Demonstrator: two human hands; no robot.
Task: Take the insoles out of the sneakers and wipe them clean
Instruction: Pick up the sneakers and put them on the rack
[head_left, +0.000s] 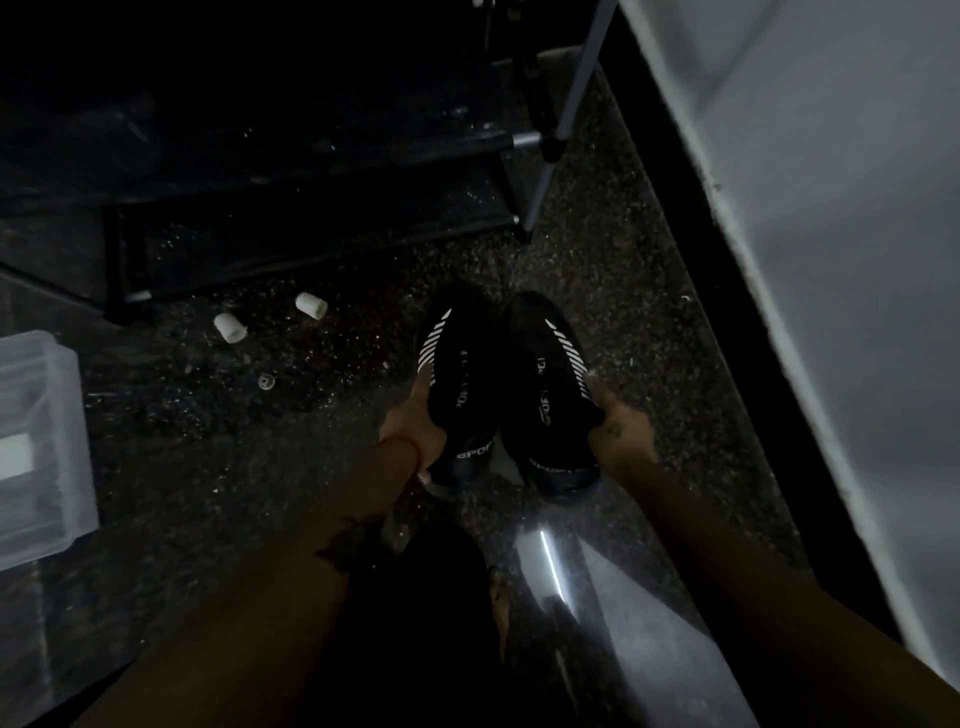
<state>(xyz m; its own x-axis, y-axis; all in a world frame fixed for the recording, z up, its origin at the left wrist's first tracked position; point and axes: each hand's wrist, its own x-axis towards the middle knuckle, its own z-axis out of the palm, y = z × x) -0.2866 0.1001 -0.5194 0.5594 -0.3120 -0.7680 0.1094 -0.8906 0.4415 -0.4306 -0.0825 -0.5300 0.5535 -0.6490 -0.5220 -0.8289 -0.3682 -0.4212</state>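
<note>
Two black sneakers with white diagonal stripes and white lettering are side by side over the dark speckled floor, toes pointing away from me. My left hand grips the left sneaker along its outer side near the heel. My right hand grips the right sneaker on its outer side. The insoles are hidden inside the shoes. The scene is very dim.
A dark shoe rack with metal tubes stands ahead. Two small white cylinders lie on the floor. A clear plastic box sits at left. A pale wall rises at right.
</note>
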